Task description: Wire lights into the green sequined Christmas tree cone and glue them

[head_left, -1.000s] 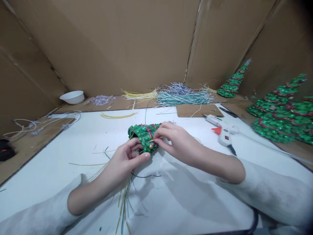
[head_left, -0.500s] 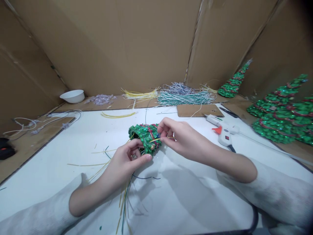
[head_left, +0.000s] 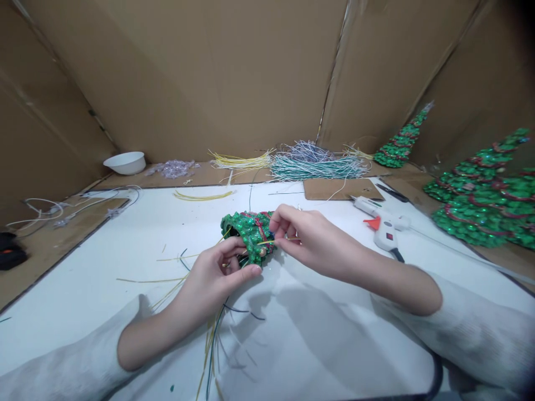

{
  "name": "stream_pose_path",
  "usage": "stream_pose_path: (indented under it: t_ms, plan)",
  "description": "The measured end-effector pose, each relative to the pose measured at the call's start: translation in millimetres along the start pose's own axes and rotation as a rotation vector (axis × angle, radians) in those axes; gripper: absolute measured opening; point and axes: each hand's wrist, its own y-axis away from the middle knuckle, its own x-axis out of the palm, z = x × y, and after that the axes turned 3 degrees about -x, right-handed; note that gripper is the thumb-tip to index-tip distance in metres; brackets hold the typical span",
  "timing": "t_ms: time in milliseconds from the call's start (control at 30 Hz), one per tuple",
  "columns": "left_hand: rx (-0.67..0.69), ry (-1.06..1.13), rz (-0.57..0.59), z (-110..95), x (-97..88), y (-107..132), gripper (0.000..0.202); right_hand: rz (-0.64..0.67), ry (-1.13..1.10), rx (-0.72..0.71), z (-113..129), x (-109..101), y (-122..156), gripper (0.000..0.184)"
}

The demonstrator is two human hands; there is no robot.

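A small green glittery Christmas tree [head_left: 249,229] lies on its side, its hollow base turned left toward me. My left hand [head_left: 223,267] grips the rim of that base, fingers inside the opening and thumb outside. Between the thumb and fingers of my right hand [head_left: 295,231] is a thin yellow wire [head_left: 267,242], its end at the tree's decorated side. Yellow and dark green wires [head_left: 214,345] trail out of the base below my left hand. My right fingers hide the tree's tip.
A glue gun [head_left: 385,233] rests at the right, before several finished trees [head_left: 468,200]. Bundles of white, green and yellow wires [head_left: 320,166] lie along the back with a cardboard piece [head_left: 338,189], a white bowl [head_left: 125,162] and clear beads [head_left: 174,169].
Both hands and the tree stay nearly in place. The dark wire end below the left hand has shifted slightly down and left.
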Motion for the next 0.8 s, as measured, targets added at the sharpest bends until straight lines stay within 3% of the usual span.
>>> stream_pose_path:
  t_ms: [567,800]
  plan:
    - [-0.012,-0.101,-0.002,0.4,3.8,2.4,0.035,0.089,0.087,0.051,7.0,-3.6,1.5,0.013]
    - [-0.009,-0.150,-0.008,0.0,4.3,0.9,0.030,0.115,0.004,0.028,5.5,-7.6,0.9,0.009]
